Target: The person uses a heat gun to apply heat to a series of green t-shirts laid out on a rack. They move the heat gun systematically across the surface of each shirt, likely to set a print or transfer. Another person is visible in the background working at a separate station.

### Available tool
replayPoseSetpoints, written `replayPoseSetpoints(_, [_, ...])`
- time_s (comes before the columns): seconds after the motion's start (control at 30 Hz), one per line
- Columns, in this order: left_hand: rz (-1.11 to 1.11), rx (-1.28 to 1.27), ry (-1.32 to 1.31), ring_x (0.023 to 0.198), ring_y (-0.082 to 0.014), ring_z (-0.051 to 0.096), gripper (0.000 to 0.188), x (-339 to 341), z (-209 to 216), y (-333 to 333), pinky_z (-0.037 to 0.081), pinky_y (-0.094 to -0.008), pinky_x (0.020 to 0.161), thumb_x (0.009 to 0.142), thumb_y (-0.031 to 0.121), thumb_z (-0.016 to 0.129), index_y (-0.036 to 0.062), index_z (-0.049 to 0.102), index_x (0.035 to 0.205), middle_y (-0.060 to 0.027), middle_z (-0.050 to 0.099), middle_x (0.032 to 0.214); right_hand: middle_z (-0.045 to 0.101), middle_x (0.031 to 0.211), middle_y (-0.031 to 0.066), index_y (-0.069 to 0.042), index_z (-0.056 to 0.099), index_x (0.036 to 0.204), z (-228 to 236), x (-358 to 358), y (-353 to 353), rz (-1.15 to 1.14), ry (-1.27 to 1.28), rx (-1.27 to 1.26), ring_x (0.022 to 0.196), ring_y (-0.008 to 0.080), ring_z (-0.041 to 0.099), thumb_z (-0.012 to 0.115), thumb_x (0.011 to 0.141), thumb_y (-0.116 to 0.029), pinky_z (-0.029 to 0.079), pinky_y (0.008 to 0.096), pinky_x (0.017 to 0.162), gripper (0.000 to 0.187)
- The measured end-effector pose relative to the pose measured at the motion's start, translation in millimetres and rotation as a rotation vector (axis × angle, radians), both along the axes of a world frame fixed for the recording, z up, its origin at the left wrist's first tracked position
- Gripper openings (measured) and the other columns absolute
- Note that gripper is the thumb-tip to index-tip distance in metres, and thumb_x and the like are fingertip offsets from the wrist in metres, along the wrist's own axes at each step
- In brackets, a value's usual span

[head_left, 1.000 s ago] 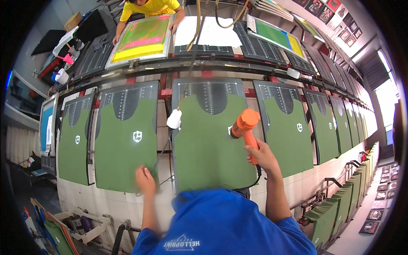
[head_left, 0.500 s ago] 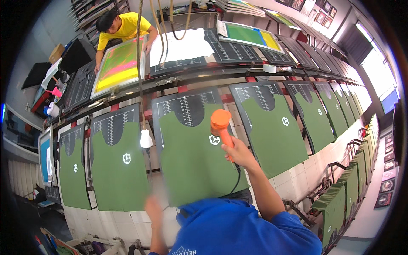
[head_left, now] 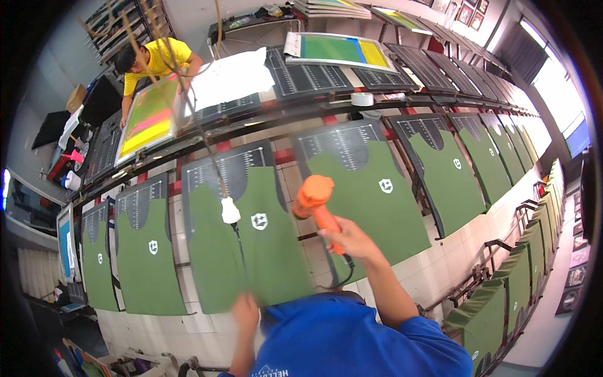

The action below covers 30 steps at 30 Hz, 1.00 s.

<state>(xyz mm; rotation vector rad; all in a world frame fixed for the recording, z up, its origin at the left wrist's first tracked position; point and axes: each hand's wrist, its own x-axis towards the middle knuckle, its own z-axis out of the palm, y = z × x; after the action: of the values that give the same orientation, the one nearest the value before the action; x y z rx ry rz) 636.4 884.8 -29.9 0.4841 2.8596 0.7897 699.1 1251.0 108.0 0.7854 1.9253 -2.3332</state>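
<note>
My right hand [head_left: 352,239] grips an orange heat gun [head_left: 317,195] by its handle, over the gap between two flat boards. A green cut cloth piece [head_left: 245,264] with a white shield emblem [head_left: 259,221] lies on the board left of the gun. Another green cloth piece [head_left: 377,213] lies on the board to the right. My left hand [head_left: 246,309], blurred, is low over the near edge of the left piece. A white hanging power socket [head_left: 230,210] has a black cord [head_left: 240,248] running down towards that hand; whether my fingers hold the cord is unclear.
Several more boards with green pieces extend to both sides. Across a rail [head_left: 251,122], a person in yellow [head_left: 166,60] handles a framed screen [head_left: 147,119]. Another framed screen [head_left: 339,50] rests on the far boards. Green pieces hang on a rack [head_left: 490,301] at right.
The boards have shifted left in view. The heat gun has gone from over one piece's emblem to the gap on its right. My left hand and the hanging socket are now over that piece.
</note>
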Motion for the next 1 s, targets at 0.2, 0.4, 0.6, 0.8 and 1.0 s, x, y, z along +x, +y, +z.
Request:
replayPoseSetpoints(0.2, [0.026,-0.061,0.262,0.066,-0.0431,0.059,0.024,42,-16,75,0.045,-0.0515,0.059,0.094,0.02,0.055,0.0009,0.052,0.08,-0.0209,0.06,0.07,0.057,0.087,0.0017,0.001,0.052,0.123,4,114,133,-0.349,-0.078,0.176,0.063,0.0092,0.057,0.061,0.093,-0.022,0.051,0.026,0.058,0.039])
replayPoseSetpoints(0.4, [0.394,-0.271,0.22,0.07,-0.0369,0.062,0.024,47,-23,115,0.049,-0.0471,0.061,0.096,0.024,0.051,0.004,0.057,0.084,-0.0176,0.061,0.076,0.056,0.086,0.003,0.002,0.053,0.121,10,132,207,-0.33,-0.104,0.248,0.063,0.0101,0.055,0.06,0.092,-0.02,0.05,0.0271,0.059,0.038])
replayPoseSetpoints(0.6, [0.528,-0.323,0.279,0.067,-0.0382,0.061,0.029,45,-25,130,0.048,-0.049,0.058,0.097,0.028,0.05,0.0043,0.055,0.081,-0.0173,0.061,0.074,0.055,0.084,0.0024,0.003,0.054,0.12,12,116,216,-0.296,-0.121,0.302,0.064,0.01,0.056,0.061,0.092,-0.021,0.05,0.0274,0.059,0.037])
replayPoseSetpoints(0.8, [0.637,-0.296,0.276,0.072,-0.0401,0.062,0.029,42,-31,133,0.047,-0.051,0.062,0.096,0.029,0.05,0.0032,0.057,0.085,-0.0178,0.063,0.08,0.054,0.082,0.0018,0.002,0.054,0.12,15,109,224,-0.229,-0.122,0.158,0.063,0.0101,0.056,0.062,0.092,-0.021,0.05,0.027,0.058,0.037])
replayPoseSetpoints(1.0, [0.663,-0.269,0.234,0.076,-0.041,0.061,0.027,39,-25,136,0.046,-0.0521,0.066,0.094,0.028,0.051,0.0027,0.059,0.089,-0.0182,0.064,0.083,0.054,0.081,0.0018,0.002,0.054,0.119,4,106,226,-0.233,-0.074,0.188,0.064,0.0104,0.056,0.061,0.092,-0.019,0.05,0.0273,0.058,0.036])
